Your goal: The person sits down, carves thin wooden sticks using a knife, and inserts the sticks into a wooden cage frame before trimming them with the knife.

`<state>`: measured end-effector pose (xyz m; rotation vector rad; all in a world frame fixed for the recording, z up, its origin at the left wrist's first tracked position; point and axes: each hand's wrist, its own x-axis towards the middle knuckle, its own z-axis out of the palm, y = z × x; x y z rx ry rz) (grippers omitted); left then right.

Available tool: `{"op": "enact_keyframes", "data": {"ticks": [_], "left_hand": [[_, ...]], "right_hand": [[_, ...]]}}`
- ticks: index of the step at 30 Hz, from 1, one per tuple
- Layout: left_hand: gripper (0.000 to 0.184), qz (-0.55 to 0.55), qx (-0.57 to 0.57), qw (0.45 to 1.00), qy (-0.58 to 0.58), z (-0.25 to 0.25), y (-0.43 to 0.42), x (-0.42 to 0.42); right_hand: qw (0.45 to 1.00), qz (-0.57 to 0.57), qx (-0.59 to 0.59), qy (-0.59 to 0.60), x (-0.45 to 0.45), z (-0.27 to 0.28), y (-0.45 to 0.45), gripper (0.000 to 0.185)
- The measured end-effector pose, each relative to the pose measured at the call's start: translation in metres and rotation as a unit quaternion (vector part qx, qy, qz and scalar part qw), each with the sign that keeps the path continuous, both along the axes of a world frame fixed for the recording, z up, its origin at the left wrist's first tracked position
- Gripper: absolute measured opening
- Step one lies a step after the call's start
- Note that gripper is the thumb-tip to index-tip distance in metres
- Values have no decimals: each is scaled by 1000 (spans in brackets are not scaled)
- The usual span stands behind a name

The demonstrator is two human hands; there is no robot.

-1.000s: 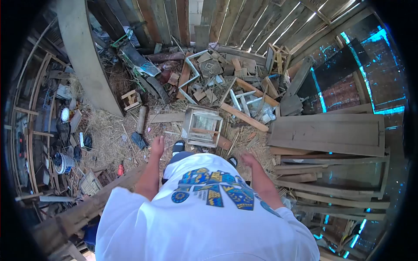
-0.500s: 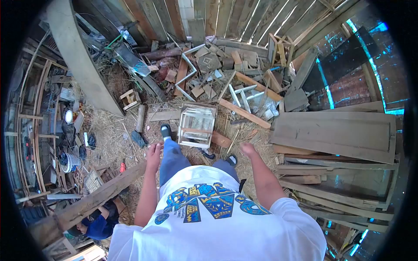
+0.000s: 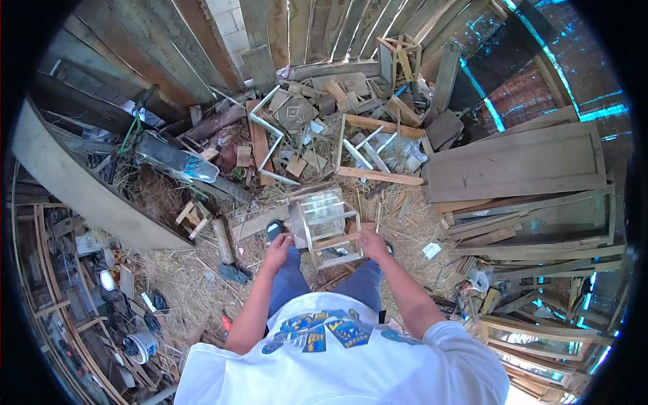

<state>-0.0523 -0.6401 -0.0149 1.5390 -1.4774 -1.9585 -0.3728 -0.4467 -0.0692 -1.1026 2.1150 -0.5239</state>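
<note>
Frame (image 3: 331, 219) is on the straw floor (image 3: 185, 270), just in front of the person's feet, between the two hands. Slatted wood, open side toward the person, one browner bar across it, boarded on its left side.

Right hand (image 3: 372, 244) is at the frame's right edge, near the end of the brown bar. Fingers bent in toward the wood; can't tell if they pinch it or just touch. Left hand (image 3: 278, 252) is off the frame's left side, near it, above the left knee. Fingers look bent and close together; can't tell if the tips press on anything.

Left shoe (image 3: 274, 230) is just left of the frame. Short plank (image 3: 260, 223) lies flat beyond that shoe; log (image 3: 223, 241) and crate (image 3: 194, 219) are further left, dark bag (image 3: 234, 273) nearer the person.

Past the frame: scrap pile with a white zigzag strip (image 3: 277, 135), and a brown board (image 3: 380, 176) lying across its near edge. Slatted wall behind that.

Right side: big panel (image 3: 516, 165) on stacked timber, white scrap (image 3: 431, 250) on the straw. Far left: bucket (image 3: 140, 347), and a long curved-looking board (image 3: 88, 182) above it.
</note>
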Motion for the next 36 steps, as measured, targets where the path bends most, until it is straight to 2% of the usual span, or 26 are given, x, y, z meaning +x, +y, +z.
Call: {"op": "enact_keyframes", "data": {"ticks": [1,2,3,6,7,8,10,11,13,14,16,17,19,20,22,24,26,28,29,32,36], "left_hand": [[28,2,19,999,-27,-2,-5,6],[28,6,40,998,-57,-5,-4,18],[37,-18,56,995,-77,-11,-9,29],[36,41,59,995,-65,-11,-2,55],[33,61,61,994,-69,-9,2,62],[33,65,59,993,-78,-12,8,71],[33,73,59,989,-111,-22,22,87],[34,78,68,987,-120,-14,27,88],[34,113,82,984,-114,6,36,77],[33,145,101,979,-104,14,41,75],[33,120,108,979,-124,12,44,73],[33,65,102,985,-122,5,42,76],[35,-60,47,986,-150,-14,34,84],[35,-70,48,986,-145,-11,27,79],[33,-139,-42,974,-175,7,9,60],[31,-136,-59,973,-176,4,-1,44],[27,16,-43,997,-65,-4,-3,22],[25,2,-49,996,-77,-3,-6,0],[25,-20,-54,997,-44,-12,-6,-9],[25,-64,-57,996,15,-30,-4,-33],[28,-18,15,998,64,-28,21,-66]], "right_hand": [[1000,1,7,-3,11,14,-14,34],[998,61,14,19,23,27,-28,37],[992,120,16,40,31,27,-37,40],[986,165,-29,26,58,-12,-43,46],[982,179,15,51,68,-26,-40,49],[982,182,11,42,73,-34,-41,49],[956,245,147,70,76,-44,-45,51],[957,245,142,66,75,-49,-49,51],[928,280,233,80,74,-56,-51,48],[930,274,235,72,76,-58,-49,48],[945,246,213,25,65,-58,-44,45],[953,250,165,50,59,-50,-43,43],[956,232,171,55,46,-34,-46,46],[956,231,170,58,36,-27,-46,49],[963,208,162,51,17,-18,-42,51],[959,225,157,69,-4,-5,-37,51],[962,211,147,93,-25,14,-28,47],[971,186,126,82,-46,33,-15,43],[975,167,55,139,-52,41,-10,28],[973,139,125,135,-80,74,-1,30],[971,86,126,183,-117,103,10,25]]}}
